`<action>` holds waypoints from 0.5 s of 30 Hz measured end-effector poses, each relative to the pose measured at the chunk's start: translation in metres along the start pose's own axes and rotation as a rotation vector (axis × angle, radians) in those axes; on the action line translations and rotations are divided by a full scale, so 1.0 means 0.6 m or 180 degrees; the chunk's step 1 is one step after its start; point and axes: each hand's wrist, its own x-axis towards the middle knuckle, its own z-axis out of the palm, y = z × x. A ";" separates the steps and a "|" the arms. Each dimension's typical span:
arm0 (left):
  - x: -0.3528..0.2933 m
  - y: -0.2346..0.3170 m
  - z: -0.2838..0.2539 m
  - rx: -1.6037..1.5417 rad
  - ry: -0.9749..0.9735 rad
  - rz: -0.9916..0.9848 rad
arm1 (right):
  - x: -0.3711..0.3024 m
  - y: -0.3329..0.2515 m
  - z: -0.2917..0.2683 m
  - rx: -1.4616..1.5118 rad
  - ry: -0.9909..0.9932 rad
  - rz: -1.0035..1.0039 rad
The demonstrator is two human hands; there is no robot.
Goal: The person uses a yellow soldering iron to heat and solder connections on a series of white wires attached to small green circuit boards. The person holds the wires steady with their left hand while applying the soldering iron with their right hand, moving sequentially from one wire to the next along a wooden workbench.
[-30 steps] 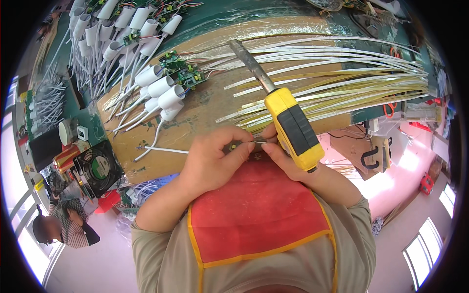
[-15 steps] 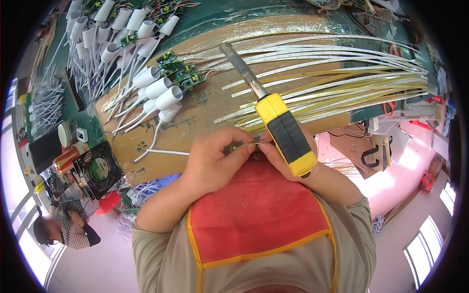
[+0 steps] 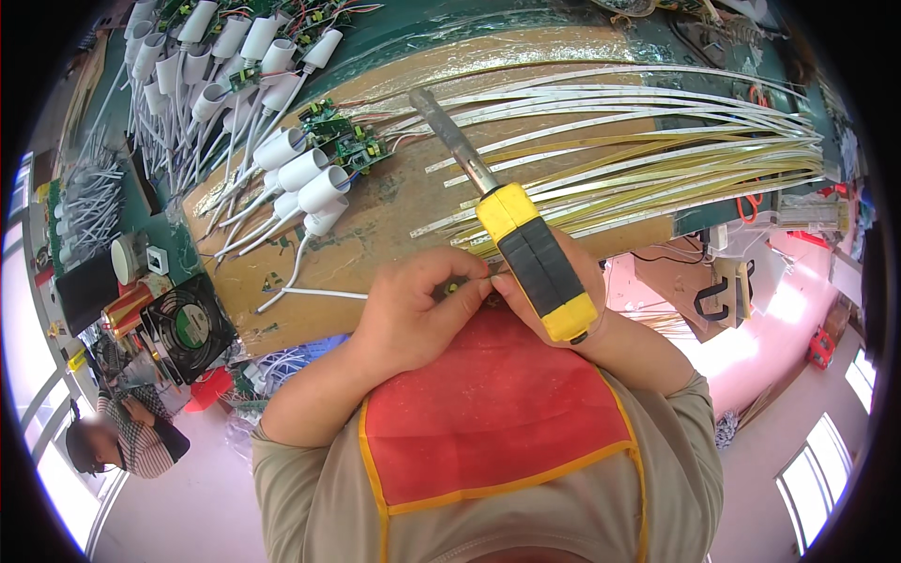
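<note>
Close to the front of my body, my left hand [image 3: 408, 305] is closed, its thumb and forefinger pinched together. What it pinches is too small to make out. My right hand [image 3: 580, 281] is closed around a yellow-and-black handled tool [image 3: 537, 261] with a long metal barrel, which slants up and to the left over the board. The thumb of that hand points in to meet the left fingertips. Ahead of my hands lie many thin white and yellow LED strips [image 3: 601, 155]. White lamp bases [image 3: 324, 188] with cables and green circuit boards [image 3: 352, 141] sit left of them.
A brown board [image 3: 375, 220] covers the green worktable. More white lamp bases [image 3: 208, 101] are heaped at the far left. A black fan [image 3: 188, 328] stands at the left edge. Orange-handled scissors [image 3: 748, 206] lie on the right. Another person [image 3: 131, 432] sits at lower left.
The tool in my right hand has shifted slightly left, its barrel tip moving left. My fingertips have come closer together, and the thin wire seen between them no longer shows clearly.
</note>
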 end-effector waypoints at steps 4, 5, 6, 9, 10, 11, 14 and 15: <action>-0.003 -0.011 0.002 -0.0225 0.0049 -0.0215 | 0.001 -0.002 -0.012 0.0127 -0.0244 -0.0018; -0.004 -0.015 0.003 -0.0361 0.0084 -0.0286 | -0.004 -0.001 -0.016 0.0309 -0.0281 0.0198; -0.005 -0.014 -0.002 -0.0333 0.0136 -0.0372 | -0.010 -0.001 -0.020 0.0488 -0.0303 0.0422; 0.002 -0.011 -0.013 -0.0371 0.0360 -0.0465 | -0.046 0.021 -0.020 0.0948 -0.0031 0.0997; 0.002 -0.012 -0.013 -0.0467 0.0530 -0.0407 | -0.054 0.030 -0.019 0.1066 0.0041 0.1059; 0.002 -0.012 -0.013 -0.0563 0.0698 -0.0348 | -0.059 0.036 -0.022 0.1190 0.0102 0.0984; 0.005 -0.012 -0.034 -0.0377 0.0609 -0.0562 | -0.067 0.048 -0.035 0.1056 0.0054 0.0763; 0.009 -0.008 -0.038 -0.0189 0.0625 -0.0617 | -0.068 0.045 -0.036 0.1244 0.0091 0.0852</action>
